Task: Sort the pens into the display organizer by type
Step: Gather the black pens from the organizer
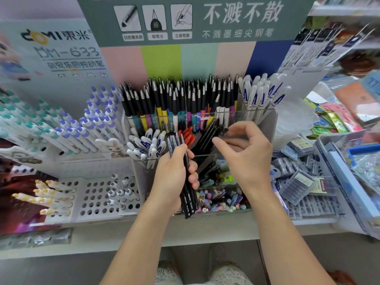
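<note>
A: Biggest thing first, what's in front of the person?

B: A clear display organizer [265, 124] on the shop surface [205, 233], stepped in tiers. The back tier is packed with upright black-grip pens [178, 103]; the middle tier has white pens [147, 144], red pens [188, 134] and black pens [209, 132], each in its own compartment.

A: And the hands?

B: The left hand [174, 173] is curled round a bundle of black pens [188, 194], held upright in front of the middle tier. The right hand [244, 149] has its fingers loosely bent at the black compartment, fingertips near the pen tops; I can't tell whether it pinches one.

A: What could go wrong?

B: I'd judge the bundle is the risk: with several slim barrels in one grip, loosening it to hand one over could let others slide down into the mixed small items [218, 200] in the front tray. The red compartment sits just beside the black one, so a hurried drop could land a pen in the wrong type
</note>
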